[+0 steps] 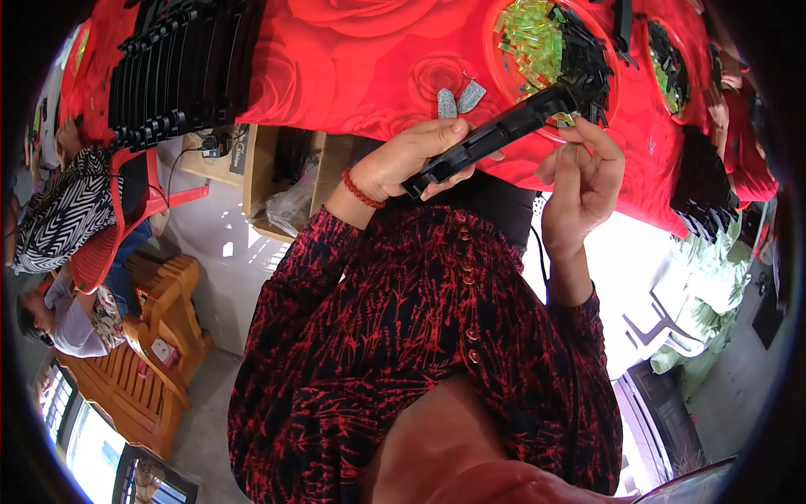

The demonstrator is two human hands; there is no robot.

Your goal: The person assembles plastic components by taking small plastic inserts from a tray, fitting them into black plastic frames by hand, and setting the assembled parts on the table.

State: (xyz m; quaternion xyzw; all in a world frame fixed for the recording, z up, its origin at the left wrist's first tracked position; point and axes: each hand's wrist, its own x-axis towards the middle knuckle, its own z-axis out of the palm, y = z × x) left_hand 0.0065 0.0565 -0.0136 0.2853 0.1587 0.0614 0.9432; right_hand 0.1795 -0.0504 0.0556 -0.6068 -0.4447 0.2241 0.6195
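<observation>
My left hand grips a long, narrow black plastic part with a hollow, ribbed inside. The part is tilted, its far end up to the right over the rim of a red basin. Close to that far end is my right hand, its fingers bent in and fingertips near the part's edge. A bit of yellow-green shows by those fingertips; I cannot tell if it is held. Inside the basin are yellow-green translucent pieces and small black strips. Two grey speckled finger-shaped pieces lie beside the basin.
A red rose-patterned cloth covers the table. Long black parts lie in rows at the left. A second basin stands at the right, near another person's hand. Below the table edge is an open cardboard box; a red chair stands left.
</observation>
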